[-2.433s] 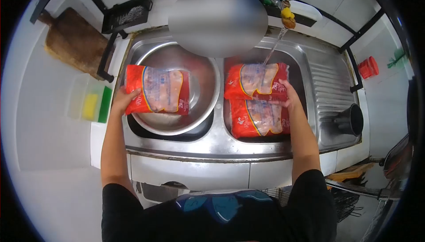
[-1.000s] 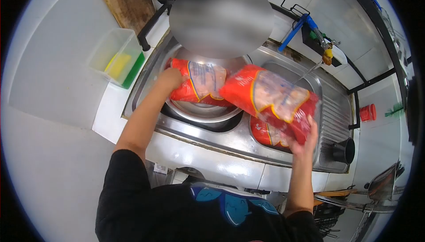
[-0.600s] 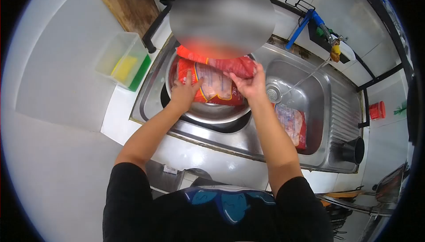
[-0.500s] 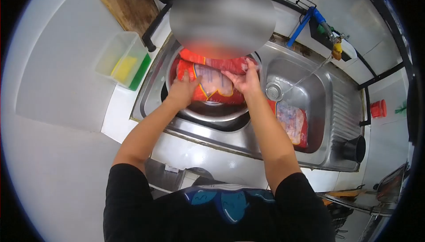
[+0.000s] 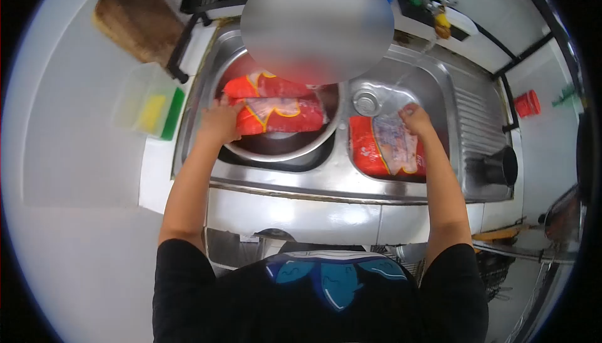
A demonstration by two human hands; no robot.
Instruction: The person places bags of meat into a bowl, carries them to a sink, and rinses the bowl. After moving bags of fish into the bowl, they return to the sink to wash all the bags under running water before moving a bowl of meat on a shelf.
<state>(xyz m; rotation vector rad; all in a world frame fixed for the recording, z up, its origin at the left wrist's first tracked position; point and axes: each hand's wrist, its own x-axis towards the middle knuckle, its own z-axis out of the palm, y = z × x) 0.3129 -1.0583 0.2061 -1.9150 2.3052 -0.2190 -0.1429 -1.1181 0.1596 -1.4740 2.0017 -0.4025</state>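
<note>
My left hand (image 5: 219, 120) is at the left end of a red plastic bag of raw meat (image 5: 282, 115), its fingers curled around that end. This bag lies in a round steel bowl (image 5: 276, 155) in the left basin, with a second red bag (image 5: 266, 86) behind it, partly hidden by the blurred patch. In the right basin, my right hand (image 5: 415, 120) has its fingers closed at the upper right corner of a third bag of raw meat (image 5: 389, 145). Pale pink meat shows through this bag's clear window.
Water runs from the tap (image 5: 442, 23) into the right basin (image 5: 439, 92) near the drain strainer (image 5: 366, 101). A black cup (image 5: 500, 166) is on the drainboard (image 5: 480, 111). To the left are a plastic container (image 5: 141, 101) with a yellow sponge and a wooden cutting board (image 5: 141, 20).
My right hand has left the bags in the bowl and moved right to the bag in the other basin. My left hand has shifted to the bag's left end. The view has moved slightly.
</note>
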